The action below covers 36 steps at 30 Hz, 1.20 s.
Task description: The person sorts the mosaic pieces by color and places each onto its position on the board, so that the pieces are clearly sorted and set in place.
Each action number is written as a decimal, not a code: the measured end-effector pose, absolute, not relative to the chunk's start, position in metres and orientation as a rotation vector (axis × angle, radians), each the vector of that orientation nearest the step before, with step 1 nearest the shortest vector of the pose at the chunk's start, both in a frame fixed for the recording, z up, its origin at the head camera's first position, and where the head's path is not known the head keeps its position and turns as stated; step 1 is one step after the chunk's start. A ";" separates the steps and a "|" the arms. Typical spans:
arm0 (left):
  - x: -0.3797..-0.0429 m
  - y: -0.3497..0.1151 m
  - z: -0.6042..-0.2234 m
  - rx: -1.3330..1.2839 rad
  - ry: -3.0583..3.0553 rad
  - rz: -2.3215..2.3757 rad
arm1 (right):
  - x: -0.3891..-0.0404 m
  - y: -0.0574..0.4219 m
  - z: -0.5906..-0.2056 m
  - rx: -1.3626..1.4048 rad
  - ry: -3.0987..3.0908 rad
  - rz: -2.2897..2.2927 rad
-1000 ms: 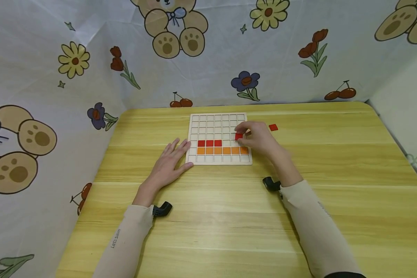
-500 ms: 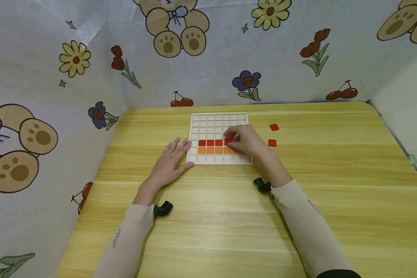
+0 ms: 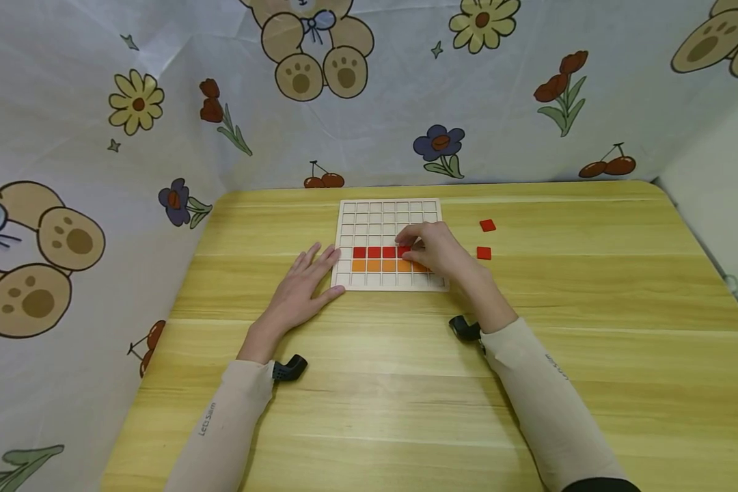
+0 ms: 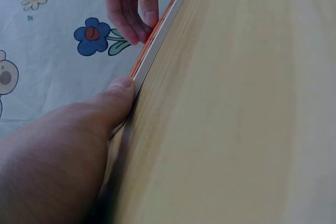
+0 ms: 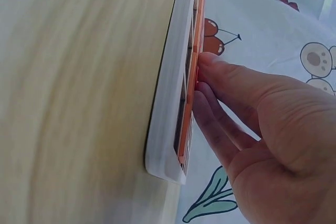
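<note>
A pale grid board [image 3: 389,217] lies flat on the table. One of its rows holds orange square tiles [image 3: 374,265], and the row just beyond has red square tiles [image 3: 374,253]. My left hand [image 3: 298,290] rests with straight fingers at the board's left edge; its thumb [image 4: 122,85] touches the near left corner. Thumb and forefinger of my right hand [image 3: 433,249] pinch a red tile [image 3: 404,252] at the right end of the red row. This hand covers part of the board's right side and some orange tiles.
Two loose red tiles, a farther one [image 3: 488,225] and a nearer one [image 3: 484,253], lie on the wooden table [image 3: 369,383] right of the board. A patterned cloth [image 3: 381,123] hangs along the back and left side.
My right hand has moved left with the red tile, down to the spot beside the other red tiles. A second loose red tile has come into view. The left hand stays put.
</note>
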<state>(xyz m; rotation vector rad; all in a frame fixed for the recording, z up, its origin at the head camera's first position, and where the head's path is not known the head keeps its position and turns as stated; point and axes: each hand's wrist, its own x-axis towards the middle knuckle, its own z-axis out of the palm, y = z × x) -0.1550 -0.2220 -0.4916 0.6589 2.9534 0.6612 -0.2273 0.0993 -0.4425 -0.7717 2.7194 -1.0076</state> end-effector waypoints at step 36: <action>-0.156 -0.220 -0.491 0.645 2.951 0.642 | -0.230 0.117 -0.443 -0.681 2.769 -1.127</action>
